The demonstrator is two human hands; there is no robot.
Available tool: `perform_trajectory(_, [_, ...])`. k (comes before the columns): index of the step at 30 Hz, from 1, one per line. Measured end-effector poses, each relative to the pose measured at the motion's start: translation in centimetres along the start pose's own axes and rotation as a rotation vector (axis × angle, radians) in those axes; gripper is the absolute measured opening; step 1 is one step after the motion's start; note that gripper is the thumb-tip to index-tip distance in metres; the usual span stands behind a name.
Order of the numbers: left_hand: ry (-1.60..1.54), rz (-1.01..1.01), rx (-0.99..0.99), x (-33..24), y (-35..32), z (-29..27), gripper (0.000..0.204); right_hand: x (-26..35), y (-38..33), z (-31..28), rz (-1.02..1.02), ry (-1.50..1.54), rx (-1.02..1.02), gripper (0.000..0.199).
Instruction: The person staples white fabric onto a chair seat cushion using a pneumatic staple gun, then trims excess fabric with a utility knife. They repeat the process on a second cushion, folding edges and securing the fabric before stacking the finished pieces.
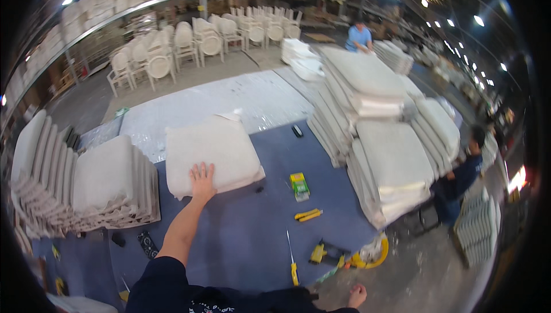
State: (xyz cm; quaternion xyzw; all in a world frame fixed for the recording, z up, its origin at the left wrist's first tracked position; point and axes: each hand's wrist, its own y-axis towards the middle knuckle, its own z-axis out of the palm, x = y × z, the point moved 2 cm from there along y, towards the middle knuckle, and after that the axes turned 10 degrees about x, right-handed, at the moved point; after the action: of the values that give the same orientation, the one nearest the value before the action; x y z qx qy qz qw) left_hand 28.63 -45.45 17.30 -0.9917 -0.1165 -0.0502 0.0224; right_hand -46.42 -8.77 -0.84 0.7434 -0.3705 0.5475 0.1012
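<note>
My left hand [202, 182] lies flat with fingers spread on the near edge of a light beige seat cushion [212, 149]. The cushion rests on the blue-covered table [241, 227], with a bit of pale material sticking out at its far corner. Low at the right, beyond the table's near edge, my right hand [357, 296] hangs with its fingers curled, and I see nothing in it. Between the hands lie a yellow-handled screwdriver [294, 270], a yellow utility knife [309, 215] and a green-and-yellow small box [299, 186].
Stacked cushions stand at left [106, 175] and right [393, 158]. A yellow-black tool [327, 252] and yellow tape roll [373, 252] sit at the near right corner. Plastic sheeting [201, 100] covers the far table. Chairs [189, 43] and two people [359, 37] [465, 169] are beyond.
</note>
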Motion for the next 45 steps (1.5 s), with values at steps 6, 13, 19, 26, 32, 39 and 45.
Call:
perform_trajectory(6, [-0.07, 0.077, -0.053, 0.1, 0.1, -2.5, 0.109, 3.3, -1.4, 8.6, -0.129, 0.302, 0.31, 0.022])
perform_trajectory(13, [-0.277, 0.365, -0.311, 0.2, -14.6, -18.1, 0.074, 23.5, -2.2, 15.5, -0.47, 0.159, 0.67, 0.026])
perform_trajectory(19, [-0.381, 0.425, -0.262, 1.6, -27.4, -24.3, 0.059, 36.4, -9.4, 20.4, -0.66, 0.297, 1.01, 0.048])
perform_trajectory(26, [-0.366, 0.358, -0.25, -1.3, -32.5, -16.6, 0.06, 34.9, -16.5, 28.5, -0.988, 0.113, 0.992, 0.068])
perform_trajectory(32, [-0.507, 0.19, -0.231, 3.0, -32.9, -15.7, 0.044, 34.3, -14.4, 28.8, -0.786, 0.132, 1.111, 0.058])
perform_trajectory(39, [-1.033, -0.308, -0.07, 13.9, -39.6, -5.3, 0.037, 26.8, -10.6, 31.8, -0.546, 0.035, 1.264, 0.064])
perform_trajectory(45, [-1.179, -0.364, -0.12, 13.6, -44.4, -0.5, 0.047, 27.2, -10.2, 32.2, -0.275, 0.161, 1.303, 0.081])
